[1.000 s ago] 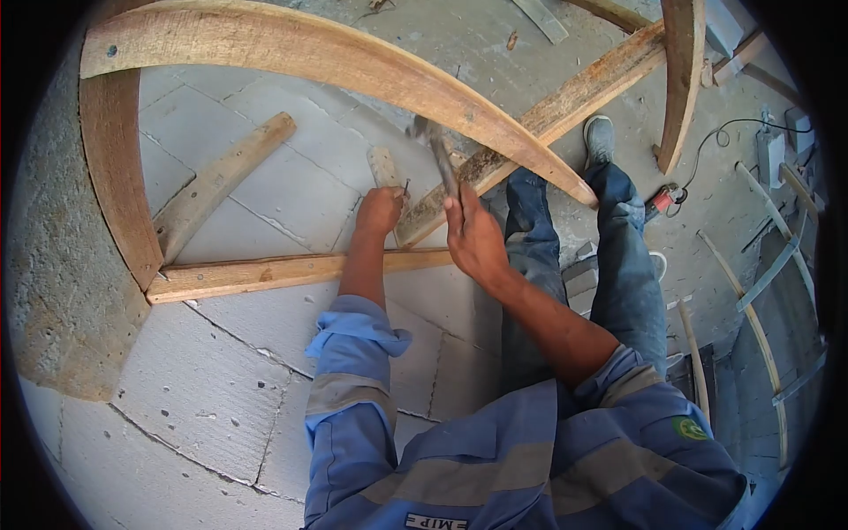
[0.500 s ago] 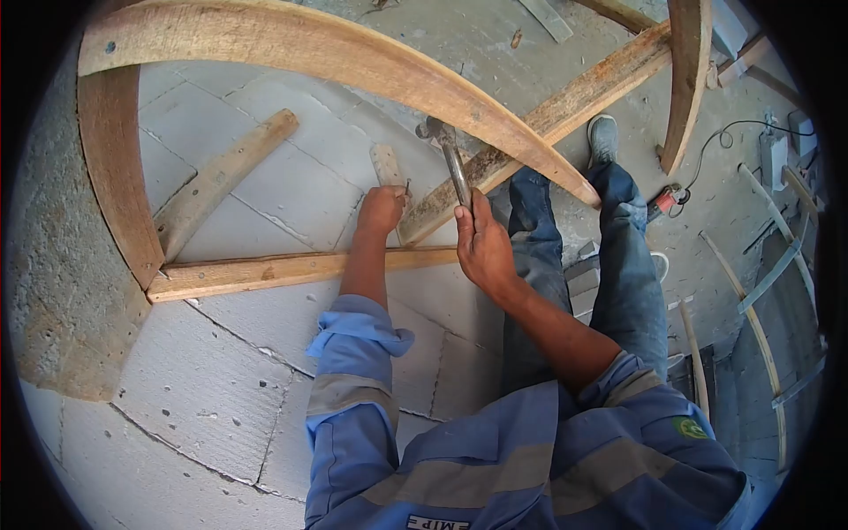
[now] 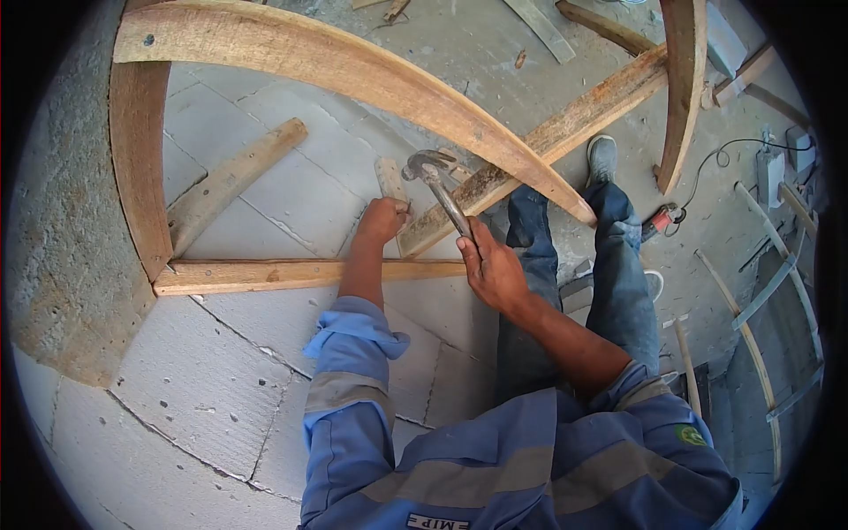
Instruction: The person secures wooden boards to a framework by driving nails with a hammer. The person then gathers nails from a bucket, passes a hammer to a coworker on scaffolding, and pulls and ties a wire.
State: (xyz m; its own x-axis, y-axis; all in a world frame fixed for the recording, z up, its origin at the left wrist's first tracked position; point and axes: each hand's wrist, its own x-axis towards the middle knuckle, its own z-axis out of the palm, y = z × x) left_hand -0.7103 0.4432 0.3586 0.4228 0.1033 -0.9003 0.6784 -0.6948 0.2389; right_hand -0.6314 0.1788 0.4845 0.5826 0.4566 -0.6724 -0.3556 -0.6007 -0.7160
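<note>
Steel showed at the business end of your grip: your right hand, near the middle of the frame, was clamped around the handle of a claw hammer, its head up and to the left, apart from your other hand. Your left hand was closed, its fingertips seeming to pinch a small dark nail, though it was too small to tell how deep it sat. That put the nail just left of the frame's centre, near the lower-left end of a long diagonal beam and a short pale strip of wood.

Beyond your hands, a wooden batten ran leftward, passing beneath your left forearm, above pale blocks. Its far end met a brown curved upright against the rough concrete at the left edge. From the upper left, a broad curved rib swept down across the diagonal beam; whether they touched, you could not tell from this view. A red-marked tool lay right of your legs.

As far as could be judged, the rib, upright and batten already stood as a frame, while the nail looked not yet driven flush and the joint at your left hand unfinished.
</note>
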